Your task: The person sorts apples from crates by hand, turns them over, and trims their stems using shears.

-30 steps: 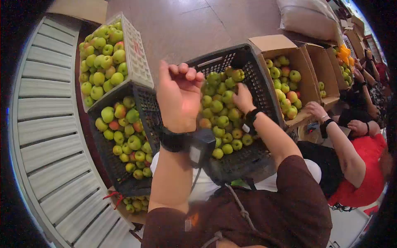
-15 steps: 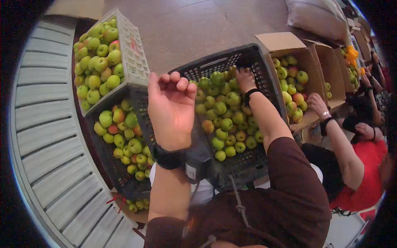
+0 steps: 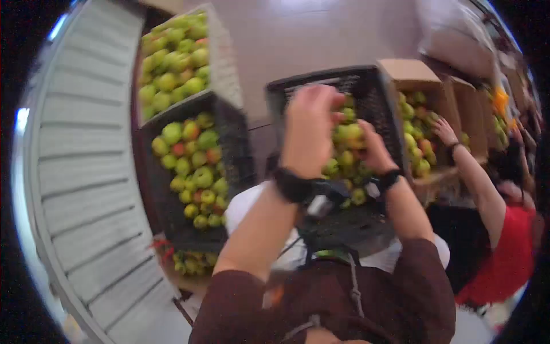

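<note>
My left hand [image 3: 311,129] is over the left part of a black plastic crate [image 3: 321,79], its fingers curved and smeared by motion. I cannot tell if it holds anything. To its right, my right hand [image 3: 377,150] has its fingers against a yellow-green apple [image 3: 350,136], gripping it above the pile. Beneath both hands, more green and reddish apples [image 3: 345,158] lie in the crate, partly hidden by my hands and wrists.
On the left stand a second black crate [image 3: 232,135] and a white crate [image 3: 222,57], both full of apples, beside a slatted grey surface [image 3: 86,155]. At right, cardboard boxes [image 3: 409,71] hold apples; a person in red [image 3: 504,252] reaches into one with a hand [image 3: 446,132].
My left hand has swung right, over the crate. My right hand has drawn back from the far corner, now with an apple. The view has shifted, and the neighbour's hand has moved into the box.
</note>
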